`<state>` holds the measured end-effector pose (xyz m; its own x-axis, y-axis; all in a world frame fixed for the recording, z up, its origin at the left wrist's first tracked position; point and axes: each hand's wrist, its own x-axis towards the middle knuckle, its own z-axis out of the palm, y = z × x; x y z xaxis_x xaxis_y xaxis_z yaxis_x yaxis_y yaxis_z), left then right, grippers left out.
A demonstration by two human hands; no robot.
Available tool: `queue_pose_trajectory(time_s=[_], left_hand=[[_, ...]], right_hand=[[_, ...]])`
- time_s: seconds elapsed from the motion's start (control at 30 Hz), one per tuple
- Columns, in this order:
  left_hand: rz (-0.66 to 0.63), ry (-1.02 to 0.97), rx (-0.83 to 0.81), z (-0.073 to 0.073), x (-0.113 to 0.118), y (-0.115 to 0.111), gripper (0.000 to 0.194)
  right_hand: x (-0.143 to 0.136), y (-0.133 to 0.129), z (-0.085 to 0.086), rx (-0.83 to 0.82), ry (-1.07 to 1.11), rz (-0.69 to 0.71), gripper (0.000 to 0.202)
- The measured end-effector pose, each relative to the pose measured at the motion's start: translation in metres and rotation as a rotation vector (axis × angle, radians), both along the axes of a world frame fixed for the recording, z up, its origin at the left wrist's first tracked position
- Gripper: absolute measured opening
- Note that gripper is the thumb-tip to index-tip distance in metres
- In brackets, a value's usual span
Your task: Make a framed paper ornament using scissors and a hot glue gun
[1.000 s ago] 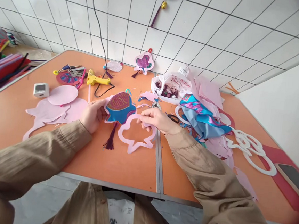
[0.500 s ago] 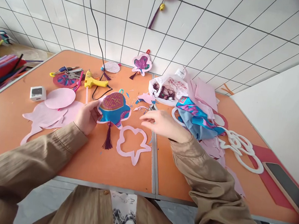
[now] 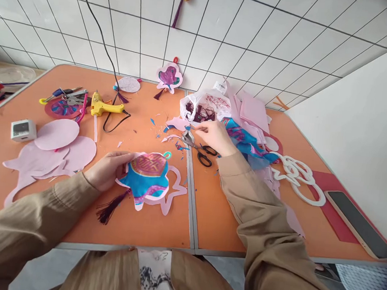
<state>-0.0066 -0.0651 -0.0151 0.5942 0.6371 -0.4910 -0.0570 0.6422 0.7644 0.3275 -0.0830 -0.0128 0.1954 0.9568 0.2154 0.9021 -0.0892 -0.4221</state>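
Blue, red-patterned fabric covers the pink-edged ornament (image 3: 147, 184) that our left hand (image 3: 105, 171) pinches by its upper left edge, above the table (image 3: 145, 231). Our right hand (image 3: 216, 137) is apart from it, its fingertips drawn narrow over the black-handled metal scissors (image 3: 204, 159); we cannot tell whether they grip anything. The ornament looks well advanced: its turquoise loop (image 3: 167, 155) and dark purple tassel (image 3: 108, 207) are already in place, though we cannot judge how firmly its edges are fixed. Partly behind it, a pink, hollow star-like outline (image 3: 166, 206) lies loose. Farther out, pink and blue scraps (image 3: 178, 123) sit by the scissors, the yellow glue gun (image 3: 108, 108) lies to the left, and a purple-centred pink ornament (image 3: 169, 77) rests near the tiled wall (image 3: 219, 39).
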Motion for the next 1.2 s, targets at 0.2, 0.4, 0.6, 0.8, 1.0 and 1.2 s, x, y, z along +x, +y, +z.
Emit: queue_pose_trajectory(time_s=[0.2,0.4,0.6,0.8,1.0,1.2], left_hand=[[-0.017,0.114,0.005,0.002,0.005,-0.004,0.036],[-0.096,0.111,0.036,0.004,0.005,-0.006,0.046],[-0.096,0.131,0.042,0.0,0.004,-0.006,0.05],[-0.115,0.137,0.063,-0.004,0.003,-0.005,0.051],[-0.118,0.139,0.065,-0.005,0.004,-0.005,0.047],[-0.117,0.124,0.075,-0.001,0.004,-0.006,0.046]], right_hand=[[-0.012,0.02,-0.028,-0.006,-0.091,0.022,0.016],[-0.009,0.017,-0.028,0.018,-0.127,-0.013,0.013],[-0.013,0.01,-0.015,0.122,-0.116,0.021,0.024],[-0.018,0.011,-0.021,-0.034,-0.128,0.034,0.019],[-0.006,0.012,-0.015,-0.03,-0.032,-0.007,0.013],[0.0,0.001,0.012,-0.044,0.396,-0.054,0.016]])
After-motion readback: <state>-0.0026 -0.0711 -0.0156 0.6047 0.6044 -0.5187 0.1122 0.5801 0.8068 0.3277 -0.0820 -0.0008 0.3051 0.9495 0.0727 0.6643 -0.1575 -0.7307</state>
